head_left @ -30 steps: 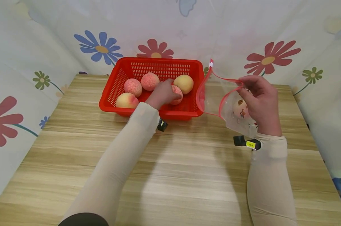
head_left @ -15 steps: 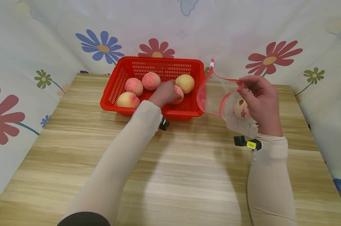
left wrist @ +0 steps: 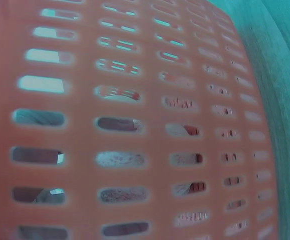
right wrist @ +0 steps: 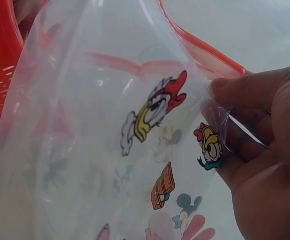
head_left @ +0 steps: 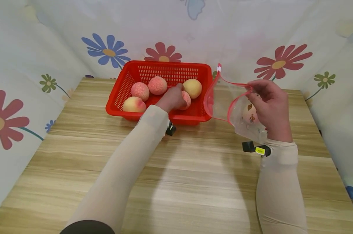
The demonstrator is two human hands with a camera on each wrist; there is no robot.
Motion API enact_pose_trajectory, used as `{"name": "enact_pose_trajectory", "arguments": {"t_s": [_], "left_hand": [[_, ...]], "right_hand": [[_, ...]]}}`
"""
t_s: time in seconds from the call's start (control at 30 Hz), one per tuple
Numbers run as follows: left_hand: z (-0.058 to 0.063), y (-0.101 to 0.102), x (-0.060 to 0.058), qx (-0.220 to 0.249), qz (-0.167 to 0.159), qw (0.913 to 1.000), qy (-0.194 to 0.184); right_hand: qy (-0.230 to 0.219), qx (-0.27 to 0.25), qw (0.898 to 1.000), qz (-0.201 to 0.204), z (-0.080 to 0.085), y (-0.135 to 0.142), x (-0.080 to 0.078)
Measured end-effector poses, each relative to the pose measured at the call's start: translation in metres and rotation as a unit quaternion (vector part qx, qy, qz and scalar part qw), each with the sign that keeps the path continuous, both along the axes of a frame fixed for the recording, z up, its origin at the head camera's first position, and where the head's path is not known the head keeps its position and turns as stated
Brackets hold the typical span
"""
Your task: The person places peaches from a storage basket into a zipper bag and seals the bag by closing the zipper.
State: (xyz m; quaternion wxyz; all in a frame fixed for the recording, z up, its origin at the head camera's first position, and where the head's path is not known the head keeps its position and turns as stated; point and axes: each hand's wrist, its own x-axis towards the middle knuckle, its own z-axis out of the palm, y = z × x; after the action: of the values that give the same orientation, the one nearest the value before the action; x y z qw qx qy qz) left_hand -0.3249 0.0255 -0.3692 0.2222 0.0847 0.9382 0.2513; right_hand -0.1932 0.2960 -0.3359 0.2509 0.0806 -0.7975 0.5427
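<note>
My left hand (head_left: 172,97) reaches into a red slotted plastic basket (head_left: 158,119) and grips a speckled pink peach (head_left: 186,100), its fingers partly hiding the fruit. A pale yellow peach (head_left: 193,88) lies just behind that one. On the right, my right hand (head_left: 270,105) pinches the mouth of a clear zip bag (head_left: 220,100) with a pink-red seal strip, between thumb and fingers. The bag hangs with its mouth spread beside the basket. In the right wrist view, cartoon prints (right wrist: 157,107) show on the bag, and the thumb (right wrist: 245,92) presses near its edge.
Two pink peaches (head_left: 157,85) and a yellow-pink peach (head_left: 134,104) sit in the basket's left half. The basket stands at the back of a wood-grain table (head_left: 194,182), close to a flowered curtain (head_left: 229,35). Its slotted wall (left wrist: 155,140) fills the left wrist view.
My left hand's fingers have drawn in around the pink peach, with the thumb now lower beside it. The right hand and bag hold nearly still; the head view shifts slightly.
</note>
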Motion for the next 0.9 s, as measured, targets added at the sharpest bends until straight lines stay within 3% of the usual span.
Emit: {"name": "enact_pose_trajectory", "arguments": {"t_s": [0.4,0.57,0.9], "left_hand": [[0.004,-0.002,0.01,0.013,-0.001,0.9999,0.01],[0.01,-0.005,0.015,0.013,-0.001,0.9994,0.032],[0.019,-0.009,0.03,0.06,0.009,0.9971,0.047]], "right_hand": [[0.005,-0.003,1.0,0.004,-0.002,0.0,0.0],[0.008,-0.001,1.0,0.006,-0.003,-0.002,-0.001],[0.002,0.011,1.0,0.003,-0.003,-0.002,0.001]]}}
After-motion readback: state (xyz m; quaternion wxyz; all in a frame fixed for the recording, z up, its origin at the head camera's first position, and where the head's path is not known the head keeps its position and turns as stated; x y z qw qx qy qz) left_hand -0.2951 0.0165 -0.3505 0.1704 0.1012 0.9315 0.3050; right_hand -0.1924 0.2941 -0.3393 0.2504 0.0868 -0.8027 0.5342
